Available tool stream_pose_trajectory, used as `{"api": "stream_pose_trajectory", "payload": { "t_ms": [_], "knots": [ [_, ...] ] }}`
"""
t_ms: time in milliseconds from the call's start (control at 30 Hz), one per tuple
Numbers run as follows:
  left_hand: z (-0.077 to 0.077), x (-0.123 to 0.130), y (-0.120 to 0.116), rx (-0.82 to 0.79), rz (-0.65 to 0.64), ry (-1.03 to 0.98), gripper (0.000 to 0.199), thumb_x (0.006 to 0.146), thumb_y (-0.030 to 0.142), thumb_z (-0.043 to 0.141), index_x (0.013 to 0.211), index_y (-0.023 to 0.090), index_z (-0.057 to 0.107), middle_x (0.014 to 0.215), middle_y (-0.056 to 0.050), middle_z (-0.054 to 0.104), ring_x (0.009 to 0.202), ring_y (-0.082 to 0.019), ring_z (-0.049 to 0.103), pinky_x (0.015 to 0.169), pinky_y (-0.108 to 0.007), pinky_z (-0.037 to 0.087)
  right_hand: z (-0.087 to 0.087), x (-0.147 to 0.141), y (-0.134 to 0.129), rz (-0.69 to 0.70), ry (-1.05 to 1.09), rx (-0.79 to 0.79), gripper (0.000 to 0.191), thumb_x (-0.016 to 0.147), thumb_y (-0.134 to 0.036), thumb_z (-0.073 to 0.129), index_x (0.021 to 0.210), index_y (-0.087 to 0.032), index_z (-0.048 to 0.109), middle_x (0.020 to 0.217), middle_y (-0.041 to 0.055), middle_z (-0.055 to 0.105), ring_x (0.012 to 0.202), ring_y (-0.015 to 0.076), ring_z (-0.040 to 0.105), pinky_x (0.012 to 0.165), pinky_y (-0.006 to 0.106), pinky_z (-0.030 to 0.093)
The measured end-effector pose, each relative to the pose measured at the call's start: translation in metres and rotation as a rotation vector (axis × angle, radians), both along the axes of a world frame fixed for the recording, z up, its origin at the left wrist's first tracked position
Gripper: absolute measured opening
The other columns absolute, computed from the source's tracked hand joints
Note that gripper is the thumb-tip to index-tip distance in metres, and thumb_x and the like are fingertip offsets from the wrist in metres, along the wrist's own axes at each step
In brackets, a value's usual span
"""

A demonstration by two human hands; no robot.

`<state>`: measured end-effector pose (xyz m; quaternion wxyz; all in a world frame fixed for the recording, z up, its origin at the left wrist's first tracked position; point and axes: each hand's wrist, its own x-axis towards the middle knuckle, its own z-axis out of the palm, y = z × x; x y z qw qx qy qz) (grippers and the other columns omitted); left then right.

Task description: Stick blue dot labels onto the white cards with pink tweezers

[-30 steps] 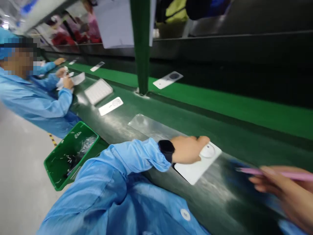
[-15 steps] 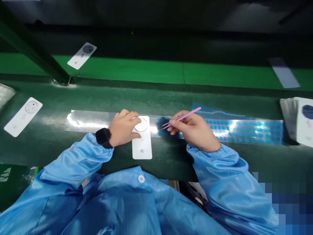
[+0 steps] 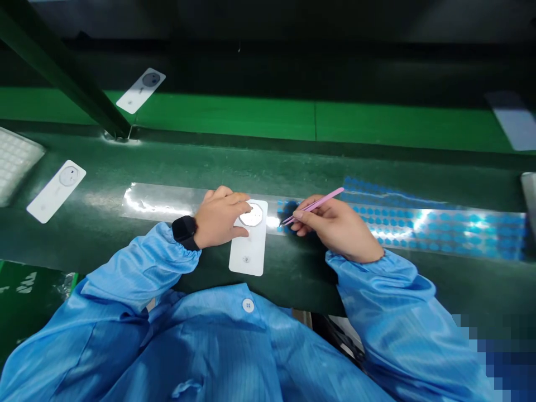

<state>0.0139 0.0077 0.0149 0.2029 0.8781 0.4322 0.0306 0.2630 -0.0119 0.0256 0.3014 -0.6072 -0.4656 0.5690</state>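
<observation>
A white rectangular card (image 3: 248, 250) with a round grey-edged disc near its top lies in front of me on the green bench. My left hand (image 3: 221, 218) rests over its upper left edge, thumb and fingers apart, palm down. Pink tweezers (image 3: 321, 200) are pinched in my right hand (image 3: 329, 223), their dark tips pointing left and down. Those tips are at the left end of the blue dots on a clear strip (image 3: 402, 223), just right of the card. Whether anything is between the tips is too small to tell.
Another white card (image 3: 56, 191) lies at the left, beside a pale tray (image 3: 17, 162). One more card (image 3: 141, 91) sits on the green ledge behind, near a slanted post (image 3: 71, 72). A blurred pale piece (image 3: 513, 120) is at the far right.
The view has shifted a little, moving most things rightwards. The tweezers' tips are now lower and nearer the card. My left hand stays at the card's upper left edge.
</observation>
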Motion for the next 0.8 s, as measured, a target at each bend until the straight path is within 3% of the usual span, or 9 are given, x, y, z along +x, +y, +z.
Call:
{"api": "stream_pose_trajectory", "payload": {
  "t_ms": [333,567,700,800],
  "knots": [
    [0.001,0.001,-0.001,0.005,-0.026,-0.024,0.039,0.073,0.045,0.08,0.103,0.024,0.067,0.136,-0.002,0.059,0.113,-0.026,0.046,0.086,-0.04,0.033,-0.003,0.0,0.002,-0.048,0.021,-0.049,0.062,0.048,-0.069,0.085,0.069,-0.016,0.062,0.059,0.0053,0.066,0.049,0.0137,0.061,0.046,0.023,0.052],
    [0.0,0.002,-0.003,-0.01,-0.027,-0.037,0.035,0.073,0.043,0.079,0.098,0.022,0.066,0.137,-0.001,0.059,0.113,-0.025,0.047,0.087,-0.04,0.033,0.01,-0.001,0.002,-0.065,0.148,-0.062,0.052,0.052,-0.061,0.089,0.063,-0.017,0.062,0.054,0.0037,0.064,0.046,0.0128,0.058,0.042,0.021,0.047],
    [0.001,0.003,-0.003,-0.017,-0.03,-0.035,0.034,0.073,0.043,0.08,0.095,0.022,0.065,0.137,-0.001,0.059,0.114,-0.026,0.046,0.087,-0.041,0.033,0.02,-0.016,0.001,-0.099,0.174,0.022,0.048,0.057,-0.059,0.088,0.066,-0.018,0.064,0.057,0.0034,0.065,0.05,0.0135,0.06,0.044,0.021,0.048],
    [0.003,0.004,-0.003,-0.02,-0.028,-0.023,0.035,0.073,0.044,0.08,0.094,0.021,0.065,0.137,-0.001,0.059,0.112,-0.026,0.047,0.086,-0.041,0.033,0.017,-0.031,0.003,-0.095,0.126,0.065,0.046,0.061,-0.059,0.085,0.066,-0.019,0.063,0.057,0.0033,0.065,0.048,0.0136,0.058,0.044,0.023,0.048]
  ]
}}
